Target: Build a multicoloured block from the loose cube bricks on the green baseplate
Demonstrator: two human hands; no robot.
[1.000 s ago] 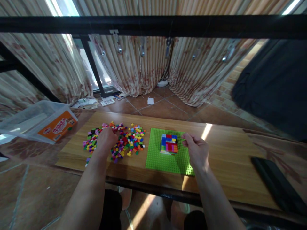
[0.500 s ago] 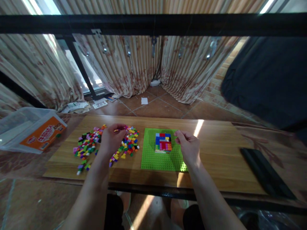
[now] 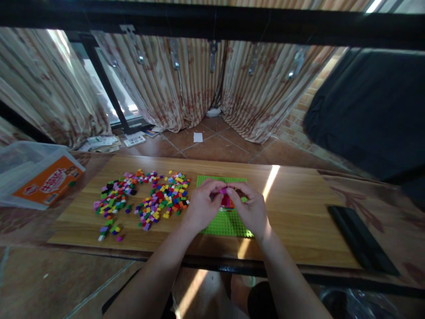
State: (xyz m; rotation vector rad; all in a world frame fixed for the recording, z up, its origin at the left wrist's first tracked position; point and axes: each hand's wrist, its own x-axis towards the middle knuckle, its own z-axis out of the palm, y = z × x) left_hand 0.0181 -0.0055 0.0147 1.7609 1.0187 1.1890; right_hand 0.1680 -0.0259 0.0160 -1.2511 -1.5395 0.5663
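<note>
My left hand (image 3: 205,204) and my right hand (image 3: 251,209) meet over the middle of the green baseplate (image 3: 226,226). Between their fingertips is a small magenta toy brick (image 3: 223,190), pinched from both sides. Just beneath, a block of stacked bricks (image 3: 227,203) stands on the plate; only its red and orange front part shows, the rest being covered by my hands. A bit of green shows at my right palm, and I cannot tell whether it is a brick or the plate.
Loose coloured bricks (image 3: 159,199) lie spread over the left of the wooden board (image 3: 292,212). A clear plastic box (image 3: 33,173) with an orange label stands beyond its left end. At the right end lies a long black object (image 3: 361,239). A dark bar (image 3: 212,22) crosses above.
My left hand has moved right from the brick pile to above the plate. My right hand has shifted slightly left, and the fingertips now meet at the magenta brick. The view has shifted slightly.
</note>
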